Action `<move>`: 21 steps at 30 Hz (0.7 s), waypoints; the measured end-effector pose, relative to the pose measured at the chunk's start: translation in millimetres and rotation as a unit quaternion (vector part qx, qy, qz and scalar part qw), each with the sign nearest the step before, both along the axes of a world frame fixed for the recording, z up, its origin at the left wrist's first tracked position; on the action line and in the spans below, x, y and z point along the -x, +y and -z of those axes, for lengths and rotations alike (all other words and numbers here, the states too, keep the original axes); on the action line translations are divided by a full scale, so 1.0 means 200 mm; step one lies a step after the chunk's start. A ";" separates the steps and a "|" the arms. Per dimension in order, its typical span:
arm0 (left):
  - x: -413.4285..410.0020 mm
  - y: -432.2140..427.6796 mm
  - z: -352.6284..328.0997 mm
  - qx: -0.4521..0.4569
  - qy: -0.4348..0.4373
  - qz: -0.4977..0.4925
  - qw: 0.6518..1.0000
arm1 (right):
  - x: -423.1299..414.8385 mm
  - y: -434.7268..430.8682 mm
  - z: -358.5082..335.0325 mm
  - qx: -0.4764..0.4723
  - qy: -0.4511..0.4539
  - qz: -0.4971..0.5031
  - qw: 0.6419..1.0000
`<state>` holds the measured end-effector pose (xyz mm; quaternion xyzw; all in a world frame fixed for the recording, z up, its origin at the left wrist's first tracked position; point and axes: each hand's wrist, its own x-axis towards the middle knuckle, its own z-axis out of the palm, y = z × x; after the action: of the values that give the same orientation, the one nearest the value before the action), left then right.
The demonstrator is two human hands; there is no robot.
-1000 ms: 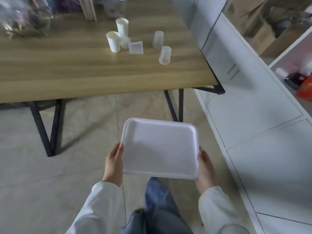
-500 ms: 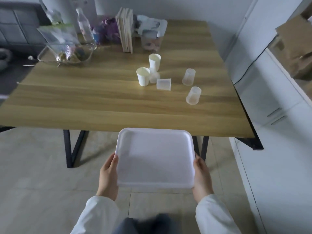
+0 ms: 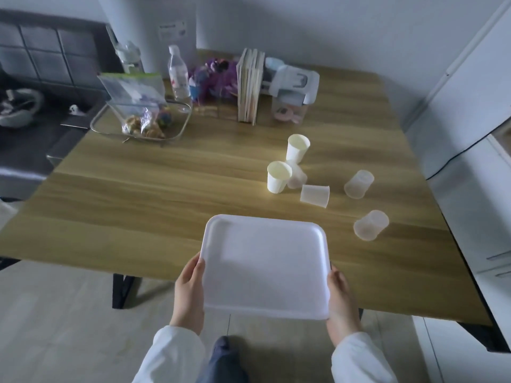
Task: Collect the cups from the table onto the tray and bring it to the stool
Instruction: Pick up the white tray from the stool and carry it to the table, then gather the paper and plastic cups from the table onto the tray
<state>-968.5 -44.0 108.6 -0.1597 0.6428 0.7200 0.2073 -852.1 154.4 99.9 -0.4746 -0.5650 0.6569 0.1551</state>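
Both arms are reaching forward from the bottom of the view, each in a white sleeve that is ending at the wrist. The left hand (image 3: 190,295) is gripping the left edge of the tray (image 3: 265,261), its thumb lying along the top of the rim and its fingers curling out of sight beneath. The right hand (image 3: 340,302) is clasping the tray's right edge near the closest corner, thumb against the rim, fingers hidden under it. Both wrists are sitting nearly level on either side of the tray. A knee in dark trousers is showing just below the tray's near edge.
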 end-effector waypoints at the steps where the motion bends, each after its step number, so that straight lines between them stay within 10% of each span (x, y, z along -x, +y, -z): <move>1: 0.07 0.00 -0.01 -0.003 0.002 0.000 1.000 | 0.07 0.00 0.00 -0.003 -0.001 0.004 1.000; 14: 0.64 0.08 0.00 0.001 0.000 -0.088 0.996 | 0.73 0.22 0.02 0.015 -0.028 -0.075 0.997; 21: 0.83 0.13 0.00 0.022 0.001 -0.185 0.983 | 1.07 0.57 -0.06 -0.196 -0.014 -0.157 0.968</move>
<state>-1134.5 -18.7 109.2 -0.2790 0.6179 0.7321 0.0663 -1066.0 267.6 111.0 -0.3492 -0.7525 0.5426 0.1318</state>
